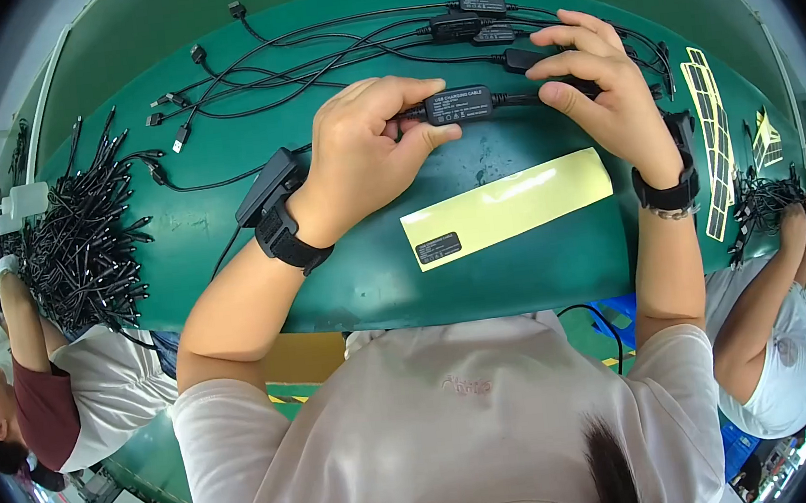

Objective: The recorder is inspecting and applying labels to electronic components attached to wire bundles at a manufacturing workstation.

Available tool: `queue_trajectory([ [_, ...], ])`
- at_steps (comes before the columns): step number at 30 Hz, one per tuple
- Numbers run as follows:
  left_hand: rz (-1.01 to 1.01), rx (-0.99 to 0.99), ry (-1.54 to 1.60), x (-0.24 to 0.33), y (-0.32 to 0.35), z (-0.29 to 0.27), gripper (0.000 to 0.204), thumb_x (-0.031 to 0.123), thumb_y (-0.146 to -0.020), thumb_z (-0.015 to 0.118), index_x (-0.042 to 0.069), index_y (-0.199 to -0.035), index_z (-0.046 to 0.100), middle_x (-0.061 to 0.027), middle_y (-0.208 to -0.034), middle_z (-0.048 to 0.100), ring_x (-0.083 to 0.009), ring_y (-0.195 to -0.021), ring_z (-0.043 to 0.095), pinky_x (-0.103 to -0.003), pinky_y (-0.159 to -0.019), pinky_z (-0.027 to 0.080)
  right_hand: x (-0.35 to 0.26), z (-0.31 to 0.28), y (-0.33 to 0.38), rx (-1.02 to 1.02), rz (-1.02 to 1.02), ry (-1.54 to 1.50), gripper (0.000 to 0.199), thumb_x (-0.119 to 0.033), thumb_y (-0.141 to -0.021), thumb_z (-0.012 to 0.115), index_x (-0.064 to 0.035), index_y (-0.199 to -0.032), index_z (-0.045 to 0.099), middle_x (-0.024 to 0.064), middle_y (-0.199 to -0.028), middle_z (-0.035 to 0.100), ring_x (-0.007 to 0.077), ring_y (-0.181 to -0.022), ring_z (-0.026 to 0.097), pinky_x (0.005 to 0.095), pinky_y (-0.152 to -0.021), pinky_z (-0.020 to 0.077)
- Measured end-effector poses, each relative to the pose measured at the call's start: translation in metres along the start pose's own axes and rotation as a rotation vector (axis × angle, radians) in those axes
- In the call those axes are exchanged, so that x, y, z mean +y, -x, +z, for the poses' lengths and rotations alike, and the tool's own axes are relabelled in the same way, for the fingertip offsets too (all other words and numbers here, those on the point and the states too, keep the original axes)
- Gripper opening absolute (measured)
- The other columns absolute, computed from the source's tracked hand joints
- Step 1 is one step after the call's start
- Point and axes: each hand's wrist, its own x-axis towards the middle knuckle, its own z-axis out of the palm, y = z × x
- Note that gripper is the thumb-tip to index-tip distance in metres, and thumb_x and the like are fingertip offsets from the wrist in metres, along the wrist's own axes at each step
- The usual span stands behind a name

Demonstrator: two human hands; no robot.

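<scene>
Pinched between the thumb and fingers of my left hand [368, 143] is the black inline box [460, 105] of a cable, held above the green table. A printed label faces up on it. My right hand [600, 77] hovers at the box's right side with its fingers spread and curved, and the cable runs beneath them. Whether its fingertips touch the cable, I cannot tell. Below the hands lies a yellow backing sheet [515, 204] with one black label [438, 248] at its lower left corner.
More black cables with inline boxes [481, 1] stretch across the far side of the table [377, 288]. A large heap of black cables [81, 234] is at left. Label sheets [711, 144] lie at right. Co-workers sit on both sides, one with a hand [794, 228] at a smaller cable pile.
</scene>
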Motion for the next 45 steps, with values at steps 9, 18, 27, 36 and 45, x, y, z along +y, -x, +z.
queue_trajectory([
  [9, 0.062, -0.007, -0.071, -0.006, -0.009, -0.004, 0.031, 0.012, -0.061, 0.082, 0.004, -0.086, 0.067, -0.0037, -0.062, 0.058, -0.0158, -0.054, 0.054, -0.027, -0.052, 0.044, 0.011, -0.007, 0.000, -0.128, 0.190, -0.283, 0.012, -0.010, -0.081, 0.066, 0.0002, -0.080, 0.061, 0.0074, -0.103, 0.063, 0.0232, -0.093, 0.057, 0.0309, -0.082, 0.0447],
  [18, -0.145, 0.087, -0.261, -0.026, -0.029, -0.060, 0.012, 0.007, -0.078, 0.071, 0.003, -0.089, 0.069, -0.0044, -0.082, 0.065, -0.0125, -0.072, 0.058, -0.023, -0.066, 0.046, 0.026, -0.001, -0.002, 0.336, 0.184, 0.093, 0.016, -0.014, -0.082, 0.068, 0.0009, -0.083, 0.063, 0.0095, -0.078, 0.063, 0.0216, -0.074, 0.058, 0.0286, -0.067, 0.0460],
  [27, -0.052, 0.036, -0.578, -0.055, -0.022, -0.049, 0.038, 0.013, -0.071, 0.073, 0.009, -0.108, 0.065, -0.0144, -0.114, 0.057, -0.0337, -0.107, 0.049, -0.043, -0.092, 0.041, 0.026, 0.003, -0.002, 0.197, 0.113, 0.244, 0.027, -0.018, -0.074, 0.073, -0.0011, -0.095, 0.067, 0.0120, -0.089, 0.064, 0.0283, -0.092, 0.057, 0.0362, -0.081, 0.0469],
  [36, 0.040, -0.251, -0.400, -0.009, -0.018, -0.049, 0.061, 0.012, -0.061, 0.081, 0.011, -0.118, 0.058, -0.0147, -0.132, 0.044, -0.0368, -0.123, 0.036, -0.045, -0.102, 0.035, 0.002, -0.003, -0.007, 0.228, -0.018, 0.036, 0.015, -0.006, -0.073, 0.072, 0.0006, -0.085, 0.066, 0.0107, -0.085, 0.064, 0.0260, -0.085, 0.060, 0.0336, -0.077, 0.0488],
  [45, 0.012, -0.189, -0.512, -0.037, -0.014, -0.049, 0.080, 0.019, -0.058, 0.082, 0.009, -0.129, 0.047, -0.0218, -0.138, 0.035, -0.0420, -0.129, 0.031, -0.050, -0.105, 0.029, 0.013, -0.010, -0.004, 0.091, 0.038, 0.260, 0.053, -0.010, -0.074, 0.069, -0.0078, -0.125, 0.054, 0.0148, -0.133, 0.048, 0.0340, -0.127, 0.039, 0.0413, -0.105, 0.0316],
])
